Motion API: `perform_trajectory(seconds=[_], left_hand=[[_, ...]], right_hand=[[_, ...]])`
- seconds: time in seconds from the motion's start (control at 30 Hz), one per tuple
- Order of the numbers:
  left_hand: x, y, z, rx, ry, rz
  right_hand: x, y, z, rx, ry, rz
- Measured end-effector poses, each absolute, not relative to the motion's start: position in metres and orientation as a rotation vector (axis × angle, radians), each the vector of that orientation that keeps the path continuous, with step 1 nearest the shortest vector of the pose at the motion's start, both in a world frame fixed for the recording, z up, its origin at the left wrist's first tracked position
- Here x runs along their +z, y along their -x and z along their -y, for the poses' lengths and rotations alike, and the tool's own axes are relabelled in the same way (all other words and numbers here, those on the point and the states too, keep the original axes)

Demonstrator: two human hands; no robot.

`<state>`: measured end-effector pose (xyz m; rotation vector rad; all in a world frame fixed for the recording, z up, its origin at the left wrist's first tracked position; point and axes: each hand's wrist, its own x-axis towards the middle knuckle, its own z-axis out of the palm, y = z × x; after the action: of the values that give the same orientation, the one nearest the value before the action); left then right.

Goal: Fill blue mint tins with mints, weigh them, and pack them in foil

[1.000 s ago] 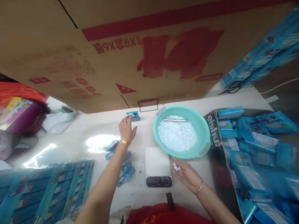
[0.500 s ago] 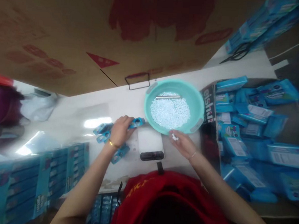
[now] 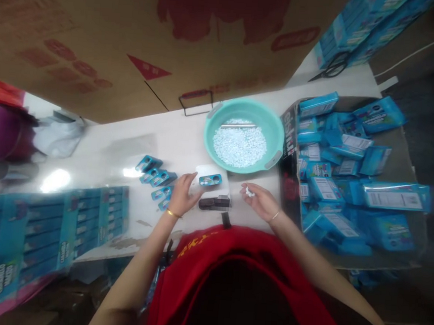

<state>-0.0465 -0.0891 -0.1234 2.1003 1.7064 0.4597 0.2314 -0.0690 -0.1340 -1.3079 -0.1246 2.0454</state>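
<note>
A: White table (image 3: 173, 144) runs under a big brown cardboard sheet (image 3: 136, 38) with red print. What's on it?

B: Head view: small white scale (image 3: 213, 182) in front of the person, one blue tin (image 3: 210, 180) lying flat on its platform. Teal basin (image 3: 267, 131) just behind the scale, full of white pellets (image 3: 239, 145), a metal bar across the far side

A: Hands?

B: Left hand (image 3: 183, 196) is loose, fingers spread, not gripping anything; fingertips just beside the scale's left edge, near the tin but apart from it. Right hand (image 3: 261, 201) is cupped palm up, right of the scale, pinching a few loose pellets (image 3: 249, 192) at the fingertips

A: Surroundings?

B: More blue tins (image 3: 154, 177) clustered left of the left hand. Box of blue packets (image 3: 346, 166) to the right, blue cartons (image 3: 48, 230) stacked lower left
</note>
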Motion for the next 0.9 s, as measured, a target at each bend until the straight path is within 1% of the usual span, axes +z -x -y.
perform_trajectory(seconds=[0.1, 0.2, 0.33, 0.43, 0.57, 0.73, 0.9], left_hand=[[-0.123, 0.06, 0.125, 0.562, -1.947, -1.792], [-0.139, 0.066, 0.167, 0.511, -1.83, -1.884], [-0.163, 0.062, 0.208, 0.409, -1.716, -1.864], [-0.172, 0.055, 0.221, 0.38, -1.668, -1.829], [-0.172, 0.048, 0.217, 0.433, -1.664, -1.827], [-0.162, 0.044, 0.194, 0.585, -1.72, -1.814], [-0.157, 0.045, 0.182, 0.645, -1.762, -1.807]], right_hand=[[-0.134, -0.233, 0.083, 2.031, 1.38, 0.125], [-0.134, -0.231, 0.095, 2.046, 1.441, 0.146], [-0.134, -0.228, 0.104, 2.07, 1.436, 0.247], [-0.133, -0.223, 0.101, 2.042, 1.437, 0.384], [-0.127, -0.209, 0.088, 1.984, 1.443, 0.628], [-0.121, -0.177, 0.06, 1.742, 1.482, 1.236], [-0.128, -0.153, 0.039, 1.309, 1.45, 1.849]])
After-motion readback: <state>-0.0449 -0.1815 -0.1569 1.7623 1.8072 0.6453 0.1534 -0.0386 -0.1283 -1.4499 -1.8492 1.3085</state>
